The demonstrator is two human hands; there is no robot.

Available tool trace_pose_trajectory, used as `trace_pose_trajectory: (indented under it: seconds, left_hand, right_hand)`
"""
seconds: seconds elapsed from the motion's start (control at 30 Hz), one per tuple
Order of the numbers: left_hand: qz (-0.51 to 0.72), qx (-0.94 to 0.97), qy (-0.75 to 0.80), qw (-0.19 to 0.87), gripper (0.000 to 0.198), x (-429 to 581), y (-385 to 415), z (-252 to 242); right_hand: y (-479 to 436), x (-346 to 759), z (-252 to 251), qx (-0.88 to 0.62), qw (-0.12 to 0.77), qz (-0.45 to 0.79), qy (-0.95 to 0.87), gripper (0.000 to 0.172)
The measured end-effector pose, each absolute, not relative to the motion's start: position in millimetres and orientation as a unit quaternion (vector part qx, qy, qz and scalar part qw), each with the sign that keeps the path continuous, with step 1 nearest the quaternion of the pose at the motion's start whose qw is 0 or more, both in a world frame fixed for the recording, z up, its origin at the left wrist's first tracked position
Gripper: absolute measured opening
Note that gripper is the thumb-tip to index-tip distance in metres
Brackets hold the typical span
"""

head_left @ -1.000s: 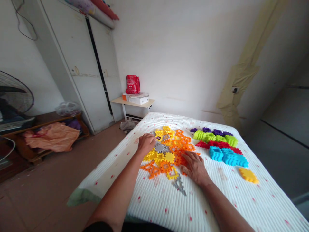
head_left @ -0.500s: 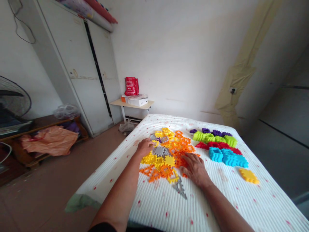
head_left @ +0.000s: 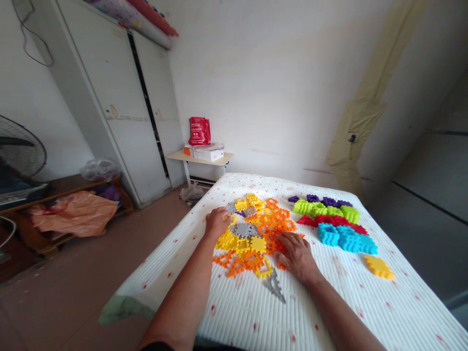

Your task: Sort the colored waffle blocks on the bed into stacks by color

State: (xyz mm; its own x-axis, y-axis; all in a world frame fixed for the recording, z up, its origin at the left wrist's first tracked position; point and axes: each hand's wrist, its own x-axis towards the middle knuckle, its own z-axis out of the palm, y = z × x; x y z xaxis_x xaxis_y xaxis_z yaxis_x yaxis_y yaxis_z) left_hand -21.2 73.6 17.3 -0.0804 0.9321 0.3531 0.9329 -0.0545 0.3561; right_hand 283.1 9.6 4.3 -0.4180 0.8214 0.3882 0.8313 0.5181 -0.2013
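A mixed heap of toothed plastic building tiles lies on the bed, with yellow tiles point(head_left: 258, 244), orange tiles point(head_left: 275, 225) and grey tiles point(head_left: 243, 230) overlapping. At the heap's left edge is my left hand point(head_left: 218, 222), its fingers curled in beside the yellow pieces; whatever they grip is hidden. My right hand point(head_left: 297, 256) rests palm down at the heap's right side. Its fingers are stretched out and apart, with the tips touching orange tiles. A grey triangular tile point(head_left: 274, 286) lies nearest to me, below the heap.
On the right, tiles lie in colour rows: purple point(head_left: 329, 201), lime green point(head_left: 316, 208), red point(head_left: 338, 223) and light blue point(head_left: 347, 238). A yellow-orange tile stack point(head_left: 379, 266) sits nearer. Beyond the white quilt point(head_left: 252, 317) stands a small table point(head_left: 177, 155) with a red bag point(head_left: 199, 130).
My left hand has drawn slightly left and its fingers have curled more. My right hand stays on the orange tiles. The view has shifted very slightly.
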Motion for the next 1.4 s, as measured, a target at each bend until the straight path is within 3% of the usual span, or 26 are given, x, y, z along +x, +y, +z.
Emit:
trace_pose_trajectory:
  seconds: [0.3, 0.6, 0.83, 1.07, 1.4]
  left_hand:
    - [-0.175, -0.719, -0.673, 0.008, 0.028, 18.8, 97.7, 37.2]
    - [-0.132, -0.711, -0.69, 0.036, 0.024, 34.3, 114.9, 32.0]
    - [-0.173, -0.724, -0.668, 0.024, 0.016, 30.8, 114.0, 39.8]
    - [-0.262, -0.747, -0.608, -0.068, 0.018, 30.3, 121.8, 53.4]
    - [-0.304, -0.775, -0.544, -0.105, 0.01, 56.7, 114.9, 40.8]
  right_hand:
    - [8.4, 282.7, 9.5, -0.505, 0.202, -0.003, -0.839, 0.048]
    - [6.6, 282.3, 15.6, -0.514, 0.202, 0.013, -0.834, 0.046]
    - [7.1, 283.8, 13.6, -0.51, 0.215, 0.024, -0.833, 0.044]
    - [5.0, 283.8, 18.2, -0.502, 0.222, 0.038, -0.835, 0.048]
    - [5.8, 283.7, 17.6, -0.504, 0.219, 0.04, -0.835, 0.049]
